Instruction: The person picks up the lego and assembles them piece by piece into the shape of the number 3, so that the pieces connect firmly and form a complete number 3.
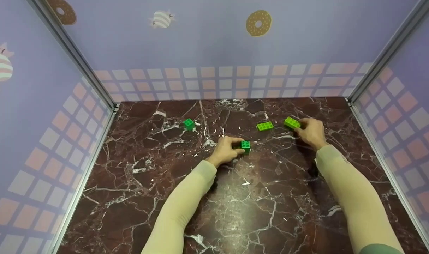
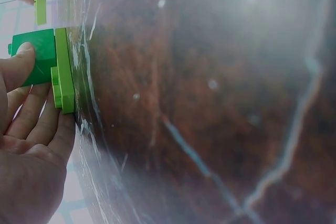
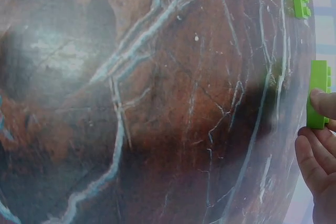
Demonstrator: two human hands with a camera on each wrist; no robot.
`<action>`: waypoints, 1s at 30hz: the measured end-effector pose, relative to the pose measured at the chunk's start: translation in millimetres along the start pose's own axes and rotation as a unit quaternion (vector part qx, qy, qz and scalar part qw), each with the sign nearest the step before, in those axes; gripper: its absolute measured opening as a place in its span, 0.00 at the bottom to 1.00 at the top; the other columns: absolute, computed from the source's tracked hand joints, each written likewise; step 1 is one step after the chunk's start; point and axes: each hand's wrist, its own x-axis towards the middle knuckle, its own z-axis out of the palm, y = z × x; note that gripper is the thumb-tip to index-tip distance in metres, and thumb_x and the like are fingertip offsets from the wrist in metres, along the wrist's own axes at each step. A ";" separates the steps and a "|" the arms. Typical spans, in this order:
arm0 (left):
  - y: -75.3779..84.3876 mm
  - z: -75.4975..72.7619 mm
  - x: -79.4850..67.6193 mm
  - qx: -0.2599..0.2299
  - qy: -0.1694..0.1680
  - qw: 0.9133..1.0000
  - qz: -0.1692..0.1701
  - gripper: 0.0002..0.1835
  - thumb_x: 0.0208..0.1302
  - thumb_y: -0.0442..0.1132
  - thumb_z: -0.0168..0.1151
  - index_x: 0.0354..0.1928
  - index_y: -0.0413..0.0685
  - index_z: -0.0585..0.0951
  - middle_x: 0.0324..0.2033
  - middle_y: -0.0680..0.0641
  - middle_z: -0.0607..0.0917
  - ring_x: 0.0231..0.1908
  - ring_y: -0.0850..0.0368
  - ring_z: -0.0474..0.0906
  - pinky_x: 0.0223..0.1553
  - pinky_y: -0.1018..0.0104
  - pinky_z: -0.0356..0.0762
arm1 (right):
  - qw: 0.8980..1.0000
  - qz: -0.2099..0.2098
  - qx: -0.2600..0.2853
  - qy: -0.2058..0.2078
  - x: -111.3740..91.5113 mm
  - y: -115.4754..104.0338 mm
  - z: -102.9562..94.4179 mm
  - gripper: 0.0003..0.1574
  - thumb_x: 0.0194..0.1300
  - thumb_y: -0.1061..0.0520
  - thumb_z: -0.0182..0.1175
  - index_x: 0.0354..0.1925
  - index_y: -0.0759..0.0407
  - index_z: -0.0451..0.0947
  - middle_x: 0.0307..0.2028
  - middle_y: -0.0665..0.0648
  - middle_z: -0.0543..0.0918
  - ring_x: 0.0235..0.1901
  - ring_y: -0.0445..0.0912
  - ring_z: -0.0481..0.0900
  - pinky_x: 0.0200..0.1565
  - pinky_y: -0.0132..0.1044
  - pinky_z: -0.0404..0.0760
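Note:
My left hand (image 1: 225, 151) pinches a dark green square toy building brick (image 1: 245, 145) between thumb and fingers, near the middle of the table. In the left wrist view, a lime-green studded piece (image 2: 65, 72) shows right against that brick's underside; whether the two are joined I cannot tell. Further right, my right hand (image 1: 311, 132) grips one end of a lime-green oblong brick (image 1: 292, 122), its thumb on the side in the right wrist view. Between the hands and slightly farther back, another lime-green oblong brick (image 1: 265, 126) lies studs up.
A second dark green brick (image 1: 189, 124) sits at the back left of the dark red marbled table (image 1: 129, 197). Purple patterned walls (image 1: 214, 46) enclose the left, back and right sides. Small white specks are scattered over the tabletop.

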 end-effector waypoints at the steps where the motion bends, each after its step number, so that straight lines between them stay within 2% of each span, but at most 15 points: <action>1: 0.1 -0.2 0.0 0.000 0.001 1.000 0.001 0.19 0.68 0.38 0.80 0.60 0.49 0.93 0.54 0.46 0.97 0.55 0.47 0.93 0.67 0.52 0.87 | 1.000 0.001 0.003 0.000 -0.4 -1.2 -0.5 0.29 0.75 0.57 0.70 0.69 0.69 0.83 0.61 0.74 0.90 0.62 0.70 0.86 0.71 0.67 0.81; 8: -1.5 0.8 0.5 0.007 0.002 1.000 0.008 0.19 0.67 0.38 0.80 0.60 0.49 0.94 0.54 0.45 0.97 0.56 0.46 0.93 0.67 0.51 0.87 | 1.000 0.008 0.025 -0.013 -2.9 -9.6 -3.3 0.31 0.77 0.58 0.70 0.73 0.68 0.81 0.62 0.74 0.90 0.60 0.68 0.89 0.69 0.65 0.83; 9: -8.8 4.9 4.6 0.009 0.006 1.000 0.016 0.19 0.67 0.40 0.81 0.59 0.50 0.94 0.53 0.46 0.97 0.55 0.48 0.93 0.67 0.53 0.87 | 1.000 0.005 0.027 -0.012 -3.1 -10.7 -3.5 0.31 0.77 0.58 0.70 0.73 0.68 0.81 0.62 0.74 0.89 0.60 0.68 0.89 0.69 0.65 0.84; 11: -9.4 5.4 4.9 0.009 0.008 1.000 0.017 0.19 0.67 0.40 0.81 0.59 0.50 0.94 0.53 0.47 0.97 0.55 0.48 0.93 0.67 0.53 0.87 | 0.999 -0.002 0.030 -0.010 -3.3 -12.7 -3.3 0.30 0.77 0.59 0.70 0.72 0.68 0.81 0.62 0.74 0.89 0.60 0.68 0.90 0.68 0.65 0.84; 15: -9.0 5.3 4.6 0.002 0.006 1.000 0.013 0.19 0.67 0.40 0.81 0.59 0.50 0.94 0.54 0.46 0.97 0.56 0.48 0.93 0.68 0.54 0.86 | 0.999 -0.014 0.039 -0.005 -4.2 -17.1 -1.6 0.30 0.76 0.60 0.71 0.71 0.69 0.82 0.62 0.75 0.89 0.60 0.68 0.90 0.67 0.64 0.86; 16: -2.2 1.4 0.7 -0.001 0.002 1.000 0.005 0.19 0.68 0.38 0.80 0.60 0.49 0.93 0.55 0.45 0.97 0.56 0.46 0.93 0.69 0.52 0.86 | 0.999 -0.015 0.041 -0.005 -4.3 -18.0 -0.5 0.30 0.76 0.60 0.71 0.71 0.69 0.82 0.62 0.75 0.89 0.60 0.68 0.90 0.67 0.64 0.86; 19: -3.3 1.4 0.4 -0.005 0.001 1.000 0.008 0.19 0.67 0.39 0.80 0.60 0.50 0.94 0.54 0.45 0.97 0.56 0.47 0.93 0.68 0.52 0.86 | 0.999 -0.019 0.044 -0.007 -5.8 -21.1 1.2 0.30 0.75 0.60 0.71 0.71 0.69 0.82 0.61 0.75 0.89 0.59 0.68 0.91 0.67 0.63 0.86; 20: -10.9 5.9 4.5 0.000 0.006 1.000 0.018 0.19 0.67 0.41 0.81 0.59 0.51 0.94 0.54 0.47 0.97 0.55 0.48 0.93 0.68 0.54 0.86 | 0.999 -0.023 0.042 -0.008 -6.2 -22.5 1.6 0.30 0.75 0.60 0.71 0.71 0.69 0.82 0.61 0.75 0.89 0.59 0.69 0.91 0.67 0.63 0.86; 22: -14.6 7.9 6.1 0.004 0.012 1.000 0.028 0.19 0.66 0.41 0.81 0.58 0.51 0.94 0.52 0.48 0.97 0.54 0.49 0.93 0.66 0.55 0.87 | 0.999 -0.032 0.038 -0.007 -6.7 -25.1 2.0 0.30 0.75 0.60 0.72 0.70 0.69 0.82 0.60 0.75 0.89 0.58 0.69 0.91 0.66 0.64 0.87; 26: -13.5 7.7 6.4 0.004 0.010 1.000 0.027 0.19 0.66 0.40 0.80 0.58 0.49 0.94 0.54 0.47 0.97 0.57 0.48 0.93 0.68 0.54 0.87 | 0.998 -0.055 0.039 -0.007 -7.1 -32.1 0.9 0.30 0.75 0.60 0.72 0.70 0.70 0.83 0.60 0.76 0.89 0.57 0.69 0.92 0.63 0.64 0.89; 28: -1.6 1.1 0.8 -0.004 0.000 1.000 0.009 0.19 0.67 0.38 0.80 0.60 0.47 0.93 0.55 0.44 0.96 0.58 0.45 0.92 0.70 0.50 0.86 | 0.997 -0.060 0.046 -0.007 -6.9 -36.1 0.6 0.29 0.75 0.61 0.72 0.70 0.70 0.83 0.60 0.76 0.90 0.57 0.69 0.92 0.62 0.63 0.90; 30: -0.8 0.9 0.5 -0.005 -0.001 1.000 0.005 0.19 0.68 0.38 0.80 0.60 0.48 0.93 0.55 0.44 0.96 0.58 0.45 0.92 0.70 0.50 0.86 | 0.997 -0.063 0.053 -0.009 -7.0 -39.6 0.5 0.29 0.75 0.61 0.71 0.70 0.70 0.82 0.60 0.76 0.89 0.57 0.69 0.92 0.61 0.63 0.91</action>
